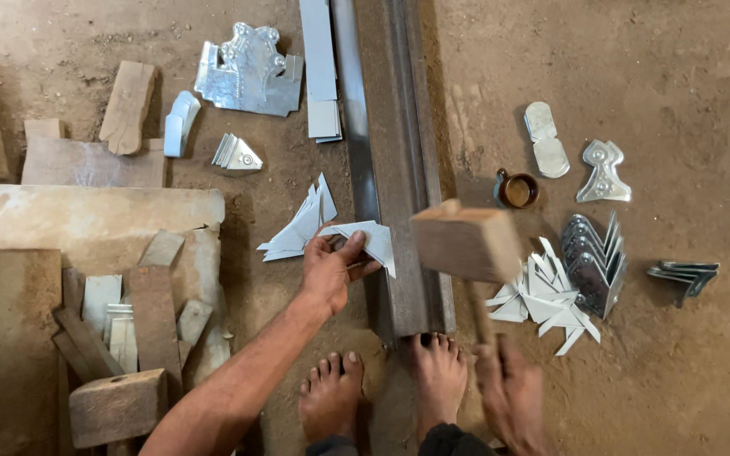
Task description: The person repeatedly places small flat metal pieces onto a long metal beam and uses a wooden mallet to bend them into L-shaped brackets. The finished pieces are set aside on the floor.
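Sheet-metal cutout (365,239), a pale angular piece with pointed corners, lies on the left edge of a long dark steel rail (399,169) that runs up the dirt floor (678,67). The left hand (331,270) pinches this piece, thumb on top and fingers (324,245) curled under its near edge. The right hand (513,393) is closed around the handle of a wooden mallet (465,243), whose blocky head hangs blurred just above the rail, right of the cutout. Two bare feet (386,384) stand at the rail's near end.

More flat cutouts (297,230) lie just left of the held piece, and another heap (542,300) sits right of the rail beside a stack of embossed metal brackets (593,257). A small brown cup (517,189) stands near the rail, with a shaped bracket (603,173) well to its right. An ornate pressed plate (247,72) lies at the top left. Wooden blocks (120,405) and metal strips (116,325) rest on a stone slab (86,219) at the left.
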